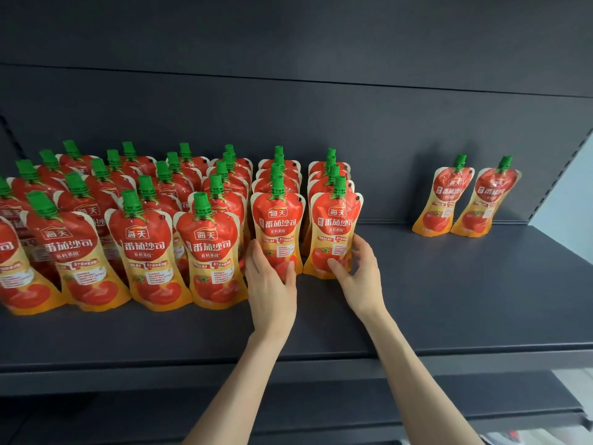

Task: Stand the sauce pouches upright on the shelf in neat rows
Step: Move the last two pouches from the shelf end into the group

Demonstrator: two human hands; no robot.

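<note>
Several red and yellow tomato sauce pouches with green caps stand upright in rows on the dark grey shelf (449, 300), filling its left half. My left hand (272, 284) grips the bottom of the front pouch (277, 226) of one middle row. My right hand (359, 271) grips the lower part of the front pouch (335, 226) of the row beside it on the right. Both held pouches stand upright, level with each other and set back from the front pouches of the rows on the left. Two more pouches (467, 197) lean against the back wall at the far right.
The shelf's back panel (321, 123) rises behind the rows. Bare shelf surface lies between the right row and the two far pouches. A lower shelf (321, 409) shows beneath the front edge.
</note>
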